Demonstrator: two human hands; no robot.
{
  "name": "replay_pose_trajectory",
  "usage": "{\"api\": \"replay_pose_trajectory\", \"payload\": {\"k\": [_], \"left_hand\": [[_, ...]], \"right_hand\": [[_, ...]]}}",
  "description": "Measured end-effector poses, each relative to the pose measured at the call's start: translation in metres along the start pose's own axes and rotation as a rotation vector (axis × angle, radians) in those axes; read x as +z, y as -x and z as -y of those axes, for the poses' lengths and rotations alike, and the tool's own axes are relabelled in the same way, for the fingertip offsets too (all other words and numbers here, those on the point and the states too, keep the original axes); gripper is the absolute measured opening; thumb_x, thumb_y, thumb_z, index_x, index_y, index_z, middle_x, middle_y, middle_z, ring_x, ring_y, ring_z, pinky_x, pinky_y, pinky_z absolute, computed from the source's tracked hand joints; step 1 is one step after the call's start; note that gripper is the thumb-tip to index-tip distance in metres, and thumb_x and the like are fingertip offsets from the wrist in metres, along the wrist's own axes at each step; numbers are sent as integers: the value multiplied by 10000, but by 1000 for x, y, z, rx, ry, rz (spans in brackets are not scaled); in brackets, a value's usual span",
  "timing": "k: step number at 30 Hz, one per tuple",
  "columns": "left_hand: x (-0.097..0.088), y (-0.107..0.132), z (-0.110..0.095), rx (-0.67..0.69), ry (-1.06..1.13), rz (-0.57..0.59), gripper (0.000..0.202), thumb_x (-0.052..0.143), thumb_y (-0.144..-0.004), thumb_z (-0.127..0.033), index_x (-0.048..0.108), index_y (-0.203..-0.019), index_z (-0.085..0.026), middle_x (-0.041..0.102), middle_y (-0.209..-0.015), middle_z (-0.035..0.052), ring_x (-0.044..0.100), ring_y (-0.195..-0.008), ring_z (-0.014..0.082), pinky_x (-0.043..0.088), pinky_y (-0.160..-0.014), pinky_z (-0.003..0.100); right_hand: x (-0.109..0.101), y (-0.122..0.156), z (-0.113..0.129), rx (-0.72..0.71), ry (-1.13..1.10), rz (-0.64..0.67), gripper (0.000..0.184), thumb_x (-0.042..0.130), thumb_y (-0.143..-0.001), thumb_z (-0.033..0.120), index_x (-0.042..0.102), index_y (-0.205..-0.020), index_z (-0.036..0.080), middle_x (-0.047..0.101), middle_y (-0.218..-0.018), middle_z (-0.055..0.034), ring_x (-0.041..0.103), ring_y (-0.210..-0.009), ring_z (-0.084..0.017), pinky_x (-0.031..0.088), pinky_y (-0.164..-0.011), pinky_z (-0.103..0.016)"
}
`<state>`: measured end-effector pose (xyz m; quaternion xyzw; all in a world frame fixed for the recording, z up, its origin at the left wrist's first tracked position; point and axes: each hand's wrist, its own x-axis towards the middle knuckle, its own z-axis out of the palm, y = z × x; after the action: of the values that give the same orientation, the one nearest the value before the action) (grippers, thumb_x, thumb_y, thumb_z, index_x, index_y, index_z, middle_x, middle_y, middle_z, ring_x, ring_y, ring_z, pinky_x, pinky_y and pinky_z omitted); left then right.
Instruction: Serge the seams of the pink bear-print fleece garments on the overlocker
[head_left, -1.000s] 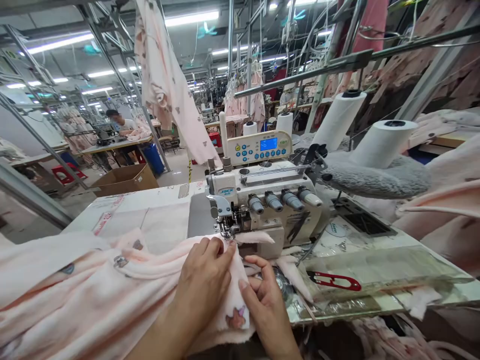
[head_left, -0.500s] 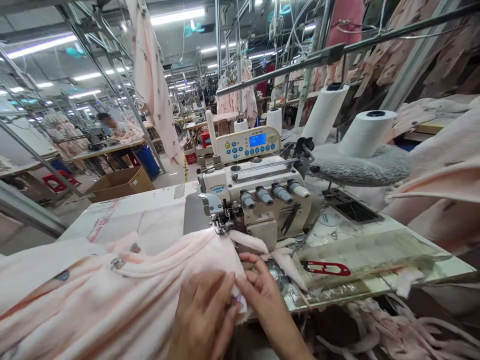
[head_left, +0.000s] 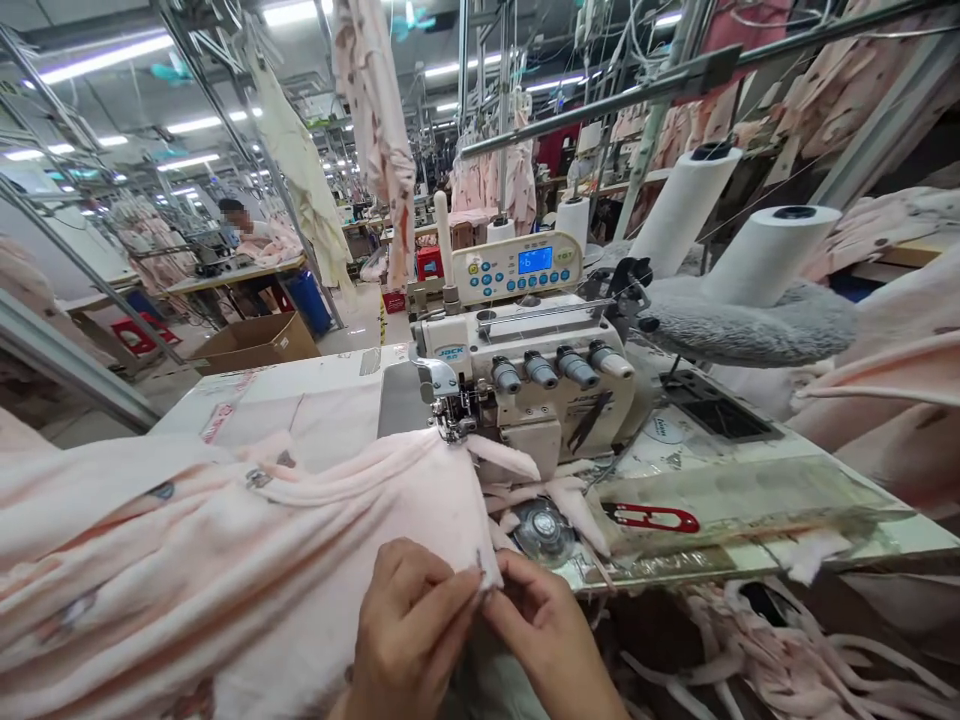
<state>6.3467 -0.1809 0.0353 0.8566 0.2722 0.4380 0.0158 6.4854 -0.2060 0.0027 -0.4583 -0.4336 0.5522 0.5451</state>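
In front of the sewing machine (head_left: 529, 375), in the head view, the left hand (head_left: 409, 615) and right hand (head_left: 546, 620) pinch an edge of the pink fabric (head_left: 420, 500), which reaches the presser foot (head_left: 453, 428); aligning it without stretching seems best.

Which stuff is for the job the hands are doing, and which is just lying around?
In the job:
soft pale-pink printed fabric, held by left hand and right hand
boxy white metal sewing machine, where the fabric leads
tall white thread cones, probably feeding it

Probably just lying about:
loop-shaped red snips, untouched
fuzzy pale-pink cloth strips
open brown cardboard box
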Motion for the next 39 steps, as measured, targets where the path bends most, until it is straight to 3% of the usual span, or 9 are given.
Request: {"api": "replay_pose_trajectory", "payload": {"k": [4,6,10,12,14,17,20,33,39], "left_hand": [[0,7,1,32,-147,-32,266,512,-828,-81,598,-1061,-177,538,-704,28,492,-692,138,407,-649,298],[-2,6,2,84,-211,-37,264,528,-808,-53,607,-1036,-162,540,-700,26,503,-705,140,406,-687,313],[-3,-2,2,201,-216,-59,208,473,-831,-51,600,-977,-125,571,-687,27,519,-689,131,410,-698,300],[-1,-6,1,221,-192,-41,194,454,-840,-63,591,-958,-132,587,-692,27,523,-698,130,421,-711,295],[0,-7,2,190,-187,-30,155,479,-839,-107,577,-953,-145,612,-746,38,548,-785,151,429,-800,320],[1,-3,12,137,-299,68,265,468,-843,-169,542,-1095,-132,631,-1056,94,499,-1112,211,325,-1011,381],[0,3,24,120,-403,176,435,354,-836,-77,470,-1251,-133,528,-1291,71,357,-1285,202,215,-1093,373],[-10,-24,44,11,-381,397,678,327,-662,16,366,-1330,-85,442,-1365,127,352,-1297,220,326,-1059,484],[-13,-46,67,-54,-313,480,528,334,-769,-48,419,-1287,-98,471,-1331,142,382,-1271,248,322,-1044,504]], "right_hand": [[-2,9,-1,180,-216,192,403,580,-748,550,634,-848,163,304,-465,88,166,-346,-39,161,-344,-172],[-7,12,-2,145,-130,208,400,560,-778,528,648,-931,169,337,-477,79,223,-332,-46,217,-334,-171],[-23,8,-1,-575,575,-173,250,561,-818,177,632,-1054,224,576,-856,-52,548,-637,-131,475,-589,-231],[-30,2,1,-869,806,-188,309,530,-809,72,611,-1064,228,576,-960,-77,575,-790,-165,495,-693,-260],[-33,-3,3,-978,889,-146,268,515,-808,40,602,-1002,204,568,-912,-74,566,-813,-173,496,-694,-268],[-31,-6,3,-976,914,-153,200,498,-816,54,578,-944,184,539,-857,-67,548,-759,-168,492,-651,-280],[-28,-7,2,-957,912,-188,182,485,-824,66,580,-919,188,523,-824,-54,539,-720,-158,483,-624,-274],[-25,-44,21,-971,930,-267,149,509,-890,129,619,-979,176,525,-725,-23,486,-666,-150,395,-598,-276],[-22,-69,28,-962,1042,-324,188,466,-923,199,647,-897,155,528,-706,-37,468,-682,-172,368,-636,-308]]}}
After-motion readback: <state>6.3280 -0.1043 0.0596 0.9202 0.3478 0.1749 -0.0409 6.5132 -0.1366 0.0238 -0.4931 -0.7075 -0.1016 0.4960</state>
